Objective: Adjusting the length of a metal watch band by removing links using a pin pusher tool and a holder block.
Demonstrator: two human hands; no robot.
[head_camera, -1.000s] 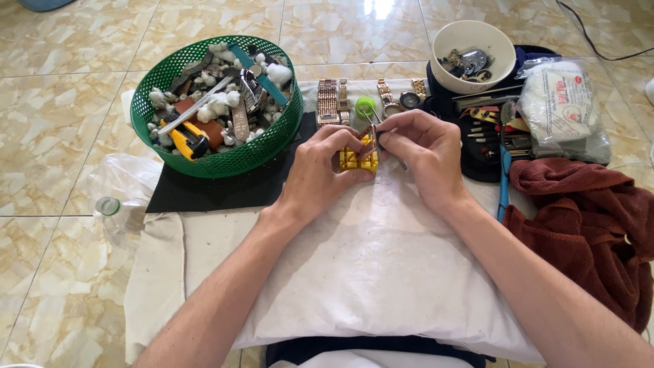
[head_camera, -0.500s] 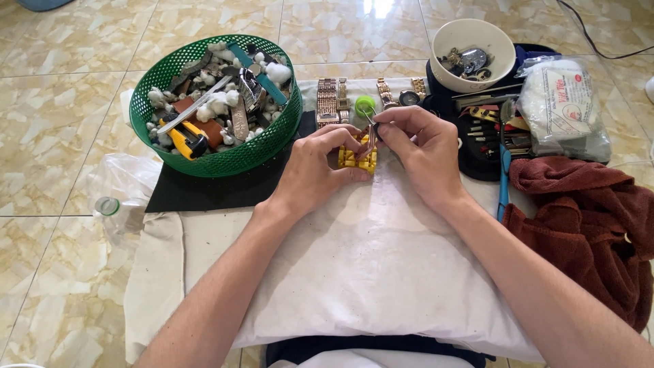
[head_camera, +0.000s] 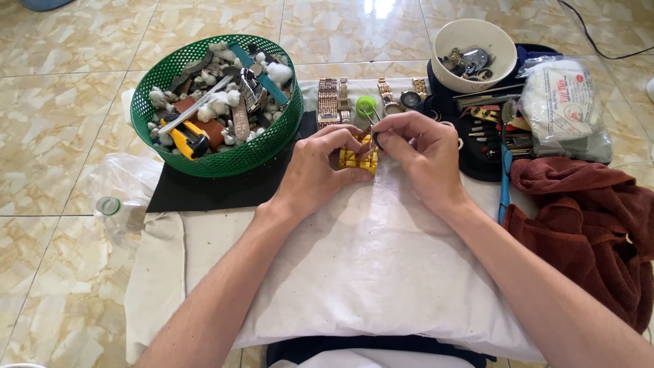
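Note:
My left hand [head_camera: 317,169] grips a small yellow plastic block-shaped holder [head_camera: 357,160] that rests on a white cloth-covered cushion [head_camera: 361,266]. Fingers of my right hand [head_camera: 421,151] pinch thin metal tweezers [head_camera: 371,121] whose tips point down at the holder. Both hands meet at the far edge of the cushion. What sits inside the holder is hidden by my fingers.
A green mesh basket [head_camera: 272,140] full of tools, cotton and straps stands far left. Metal watch bands [head_camera: 329,102] lie behind the hands. A white bowl [head_camera: 443,58] of parts, a black tool tray [head_camera: 477,163], a plastic bag [head_camera: 565,109] and a maroon towel [head_camera: 586,218] are at the right.
The hands stay on the yellow holder. My right hand has shifted slightly with the tweezers over it.

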